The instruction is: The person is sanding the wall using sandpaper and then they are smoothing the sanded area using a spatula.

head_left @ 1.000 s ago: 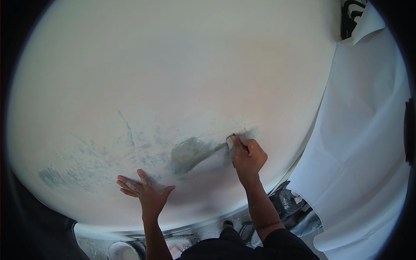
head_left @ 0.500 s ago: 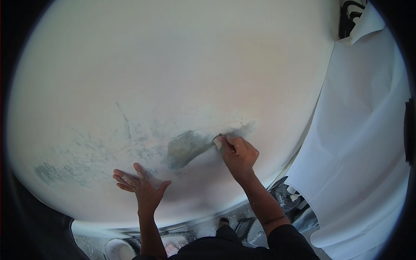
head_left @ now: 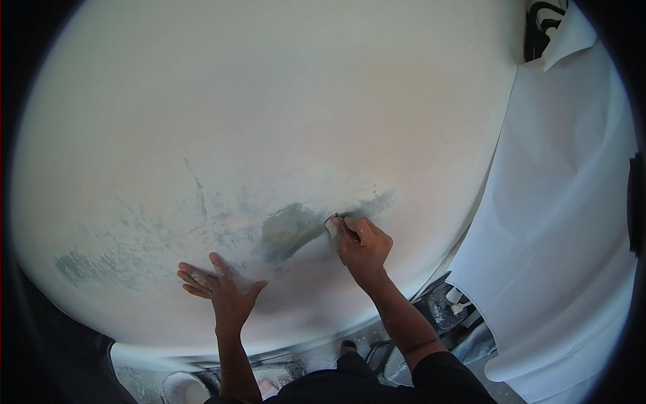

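Note:
A large, pale, curved panel (head_left: 282,121) spreads out before me, smooth and whitish with scuffed grey patches across its lower part. My right hand (head_left: 365,249) pinches a small folded piece of sandpaper (head_left: 331,227), pale with a dark edge. The paper rests at the right end of a darker grey-green patch (head_left: 289,229), where another grey smear continues to the right. Lower left, my left hand (head_left: 222,289) lies on the panel with fingers spread, holding nothing. White dust marks its fingers.
White sheeting (head_left: 552,202) hangs along the right side. Beneath the panel's near edge are a white bucket (head_left: 185,388), a dusty dark stool or tray (head_left: 441,306) with small white items, and a dust-spotted floor. A black frame part (head_left: 542,34) shows at the upper right.
My right hand has shifted slightly left and down along the panel with the sandpaper. The left hand stays almost where it was.

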Motion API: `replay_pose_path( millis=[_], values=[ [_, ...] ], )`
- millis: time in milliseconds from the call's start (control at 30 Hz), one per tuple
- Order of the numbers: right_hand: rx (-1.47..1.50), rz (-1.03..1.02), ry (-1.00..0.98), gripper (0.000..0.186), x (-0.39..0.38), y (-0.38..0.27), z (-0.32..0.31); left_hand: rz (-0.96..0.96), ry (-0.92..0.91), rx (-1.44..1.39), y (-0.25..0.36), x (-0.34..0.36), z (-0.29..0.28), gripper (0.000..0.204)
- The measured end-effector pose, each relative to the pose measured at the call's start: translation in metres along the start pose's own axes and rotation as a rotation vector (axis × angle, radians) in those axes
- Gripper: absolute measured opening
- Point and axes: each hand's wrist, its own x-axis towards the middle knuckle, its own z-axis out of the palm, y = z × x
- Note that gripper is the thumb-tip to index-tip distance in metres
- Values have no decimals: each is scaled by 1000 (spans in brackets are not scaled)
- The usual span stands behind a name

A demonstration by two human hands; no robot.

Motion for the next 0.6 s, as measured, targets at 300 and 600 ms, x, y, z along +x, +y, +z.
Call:
replay_pose_path(
  millis=[300, 600],
  values=[
    [46, -35, 54, 18, 4, 9, 4, 37, 39, -13, 3, 4, -1, 143],
    [49, -41, 83, 16, 3, 9, 4, -2, 25, 11, 1, 0, 0, 144]
  ],
)
